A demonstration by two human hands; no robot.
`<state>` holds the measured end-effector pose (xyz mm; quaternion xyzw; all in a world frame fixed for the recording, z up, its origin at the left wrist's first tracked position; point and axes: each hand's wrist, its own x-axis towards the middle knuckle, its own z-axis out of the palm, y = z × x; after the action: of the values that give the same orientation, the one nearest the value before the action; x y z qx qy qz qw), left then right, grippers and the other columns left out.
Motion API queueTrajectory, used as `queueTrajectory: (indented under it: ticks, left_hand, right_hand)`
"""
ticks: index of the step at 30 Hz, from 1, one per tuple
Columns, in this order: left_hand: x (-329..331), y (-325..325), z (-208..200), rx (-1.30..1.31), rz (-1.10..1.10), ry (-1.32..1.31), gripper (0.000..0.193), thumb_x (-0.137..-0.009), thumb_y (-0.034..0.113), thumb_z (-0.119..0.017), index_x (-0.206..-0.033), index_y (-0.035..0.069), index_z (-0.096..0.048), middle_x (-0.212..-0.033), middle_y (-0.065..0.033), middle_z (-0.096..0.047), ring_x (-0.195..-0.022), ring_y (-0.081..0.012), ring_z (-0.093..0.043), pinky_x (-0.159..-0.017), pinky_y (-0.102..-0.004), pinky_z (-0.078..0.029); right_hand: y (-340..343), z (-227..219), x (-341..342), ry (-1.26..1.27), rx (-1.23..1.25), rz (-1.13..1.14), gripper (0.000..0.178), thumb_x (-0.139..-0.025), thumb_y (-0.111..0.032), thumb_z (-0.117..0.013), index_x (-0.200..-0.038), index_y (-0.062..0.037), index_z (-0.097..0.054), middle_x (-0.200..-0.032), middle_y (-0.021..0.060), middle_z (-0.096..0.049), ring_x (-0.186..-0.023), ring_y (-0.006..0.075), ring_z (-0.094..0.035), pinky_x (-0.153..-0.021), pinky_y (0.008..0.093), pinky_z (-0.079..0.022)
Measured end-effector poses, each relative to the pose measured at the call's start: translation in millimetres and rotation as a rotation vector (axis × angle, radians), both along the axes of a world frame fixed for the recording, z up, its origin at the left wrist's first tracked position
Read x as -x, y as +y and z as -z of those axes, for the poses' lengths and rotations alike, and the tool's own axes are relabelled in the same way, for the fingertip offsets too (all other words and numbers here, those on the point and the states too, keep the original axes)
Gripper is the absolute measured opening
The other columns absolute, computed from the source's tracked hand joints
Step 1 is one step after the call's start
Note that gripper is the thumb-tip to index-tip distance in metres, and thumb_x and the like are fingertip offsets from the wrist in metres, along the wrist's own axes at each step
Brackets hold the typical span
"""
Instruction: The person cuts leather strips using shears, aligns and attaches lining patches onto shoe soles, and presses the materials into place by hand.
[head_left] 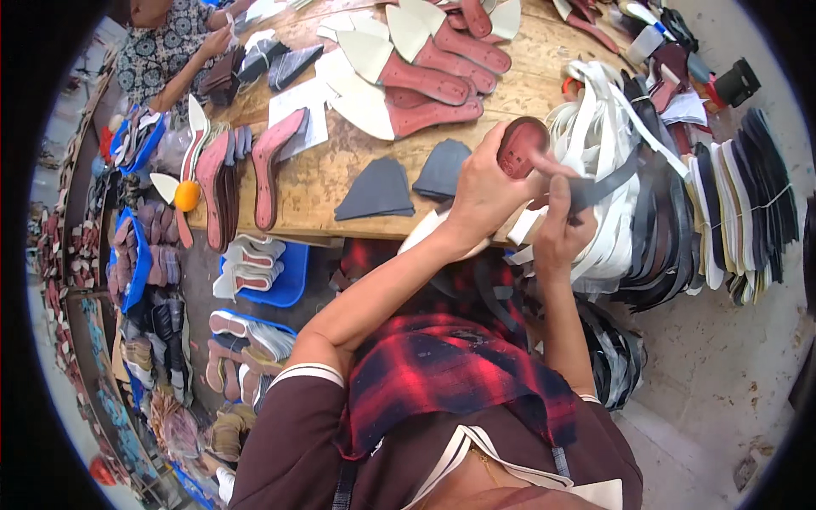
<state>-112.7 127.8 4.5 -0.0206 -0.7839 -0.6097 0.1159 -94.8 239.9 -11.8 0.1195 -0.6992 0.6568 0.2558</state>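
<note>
My left hand (pixel 491 189) is wrapped round a reddish insole (pixel 521 151), its rounded heel end tilted up toward me. A white piece (pixel 422 231), perhaps the same insole's front, shows beneath my left forearm. Beside the insole, my right hand (pixel 563 234) pinches a dark strip (pixel 616 180) that stretches off to the right. The fingers of both hands come close together at the insole's edge, and the exact contact there is blurred. Two stacks of dark grey cut pieces (pixel 374 190) lie on the wooden table (pixel 306 204) just beyond my hands.
Several red-and-white insoles (pixel 425 81) are piled at the table's far side. White strips (pixel 586 127) and bundled dark strips (pixel 659 229) hang over the right edge. Left stand more insoles (pixel 270 170), an orange ball (pixel 187 196) and a blue bin (pixel 293 276). Another person (pixel 166 59) works far left.
</note>
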Motion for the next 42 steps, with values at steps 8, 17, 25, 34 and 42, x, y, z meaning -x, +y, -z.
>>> queueTrajectory:
  ticks: [8, 17, 25, 34, 42]
  left_hand:
    - [10, -30, 22, -0.806, 0.212, -0.418, 0.036, -0.09, 0.017, -0.061, -0.121, 0.001, -0.051, -0.098, -0.0053, -0.062, -0.083, -0.0084, -0.058, -0.071, -0.023, -0.049]
    - [12, -12, 29, -0.716, 0.018, -0.444, 0.03, -0.092, 0.009, -0.054, -0.122, 0.005, -0.052, -0.094, -0.0047, -0.061, -0.079, -0.0114, -0.058, -0.069, -0.0267, -0.05]
    - [27, 12, 60, -1.118, -0.153, -0.718, 0.018, -0.093, 0.007, -0.05, -0.111, 0.006, -0.056, -0.089, -0.0055, -0.06, -0.079, -0.0167, -0.059, -0.068, -0.0352, -0.053]
    - [-18, -34, 2, 0.0, 0.324, -0.227, 0.047, -0.081, 0.028, -0.071, -0.117, 0.002, -0.057, -0.106, -0.0107, -0.058, -0.101, -0.0239, -0.056, -0.089, -0.0375, -0.045]
    - [-17, -26, -37, 0.358, 0.71, -0.013, 0.067, -0.061, 0.028, -0.084, -0.114, -0.003, -0.058, -0.099, -0.0177, -0.06, -0.097, -0.0346, -0.058, -0.086, -0.0376, -0.046]
  right_hand:
    - [-11, -31, -24, -0.371, 0.214, -0.17, 0.026, -0.093, -0.017, -0.053, -0.107, 0.0023, -0.065, -0.1, 0.0063, -0.069, -0.046, 0.0059, -0.048, -0.041, 0.0198, -0.033]
    - [15, 26, -40, -0.095, -0.165, -0.287, 0.02, -0.094, -0.008, -0.053, -0.106, 0.0033, -0.062, -0.12, 0.0165, -0.062, -0.118, 0.0273, -0.056, -0.103, 0.037, -0.039]
    - [5, 46, -79, -0.329, 0.146, -0.252, 0.09, -0.065, -0.027, -0.086, -0.135, -0.0004, -0.037, -0.141, 0.0151, -0.036, -0.121, 0.0267, -0.046, -0.099, 0.0373, -0.039]
    - [46, -6, -37, -0.261, 0.404, -0.131, 0.091, -0.071, -0.04, -0.077, -0.138, 0.0045, -0.033, -0.135, 0.02, -0.047, -0.106, 0.0212, -0.056, -0.082, 0.027, -0.049]
    - [51, 1, -16, -0.588, 0.86, -0.235, 0.028, -0.09, -0.01, -0.062, -0.114, 0.0044, -0.057, -0.095, 0.0085, -0.064, -0.08, 0.013, -0.062, -0.067, 0.0249, -0.051]
